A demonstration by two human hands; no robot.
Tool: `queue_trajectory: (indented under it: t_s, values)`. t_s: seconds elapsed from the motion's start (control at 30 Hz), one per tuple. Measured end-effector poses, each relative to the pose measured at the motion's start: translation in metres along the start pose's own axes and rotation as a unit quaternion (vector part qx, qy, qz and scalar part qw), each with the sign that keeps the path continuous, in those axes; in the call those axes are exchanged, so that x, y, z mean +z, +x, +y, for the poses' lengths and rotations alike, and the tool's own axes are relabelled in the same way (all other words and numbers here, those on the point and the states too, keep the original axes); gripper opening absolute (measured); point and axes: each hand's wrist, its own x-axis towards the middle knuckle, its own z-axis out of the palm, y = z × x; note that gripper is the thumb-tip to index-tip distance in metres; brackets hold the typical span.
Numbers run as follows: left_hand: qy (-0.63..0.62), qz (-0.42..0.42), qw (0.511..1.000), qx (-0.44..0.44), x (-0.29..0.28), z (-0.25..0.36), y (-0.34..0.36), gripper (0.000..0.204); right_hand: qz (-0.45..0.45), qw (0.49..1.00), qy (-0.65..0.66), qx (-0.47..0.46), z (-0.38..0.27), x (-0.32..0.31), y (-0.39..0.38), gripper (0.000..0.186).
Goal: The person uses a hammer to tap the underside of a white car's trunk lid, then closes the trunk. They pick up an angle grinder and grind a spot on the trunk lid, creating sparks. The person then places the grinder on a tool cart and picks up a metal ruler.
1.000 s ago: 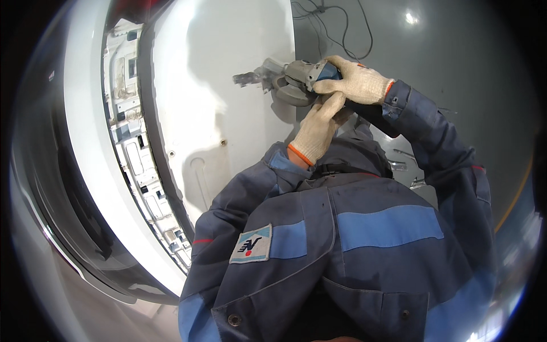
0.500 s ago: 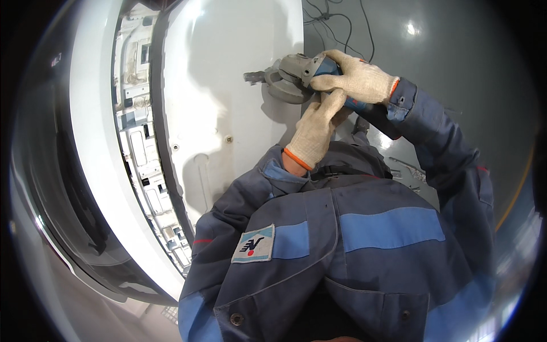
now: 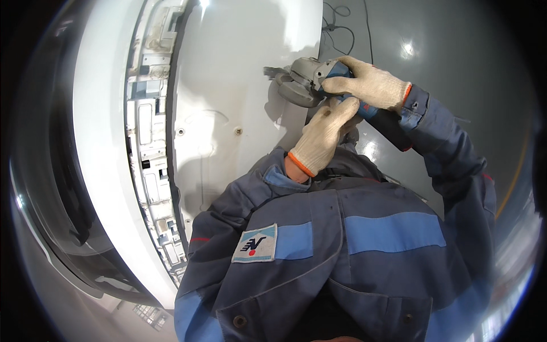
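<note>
Both my hands wear cream knit gloves with orange cuffs. My right hand (image 3: 376,85) is closed around the top of a blue and grey angle grinder (image 3: 310,74), its thumb across the gear housing. My left hand (image 3: 323,134) grips the same grinder from below, just left of the right hand. The grinder's guard points left over a white vehicle panel (image 3: 222,80), which has small round fittings. A grey piece (image 3: 272,72) shows by the guard; I cannot make out what it is.
Left of the panel runs an open channel of white stamped metal (image 3: 149,148), then a glossy dark curved body part (image 3: 74,171). Dark cables (image 3: 350,34) lie on the grey floor (image 3: 484,85) beyond the panel. A yellow line (image 3: 510,194) curves along the right.
The panel and metal channel have shifted rightward in the view. The grinder and both hands sit slightly farther right, with the grip looking the same.
</note>
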Motion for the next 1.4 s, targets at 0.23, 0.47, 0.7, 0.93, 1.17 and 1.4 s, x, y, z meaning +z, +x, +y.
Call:
queue_trajectory:
  t_s: [0.23,0.47,0.7,0.93,1.17,1.4]
  values:
    - [0.099,-0.014,0.991,0.092,-0.011,-0.001,-0.006,0.051,-0.002,0.999,-0.033,-0.014,-0.02,-0.003,-0.003,0.105]
    - [0.167,-0.004,0.97,0.177,-0.013,0.0,-0.011,0.043,0.015,0.999,-0.026,-0.021,-0.031,0.0,-0.003,0.11]
    - [0.095,-0.015,0.988,0.119,-0.019,-0.003,-0.008,0.055,0.078,0.99,-0.081,-0.087,-0.022,0.02,-0.012,0.101]
    - [0.008,-0.001,1.0,-0.009,-0.018,-0.006,-0.01,0.045,0.17,0.953,-0.133,-0.213,-0.003,0.042,-0.018,0.091]
    - [-0.025,0.006,0.997,0.078,-0.013,-0.005,-0.006,0.067,0.187,0.946,-0.171,-0.204,0.004,0.044,-0.012,0.097]
    - [0.035,0.015,0.995,0.096,-0.008,-0.01,-0.008,0.065,0.184,0.946,-0.2,-0.176,0.009,0.042,-0.017,0.095]
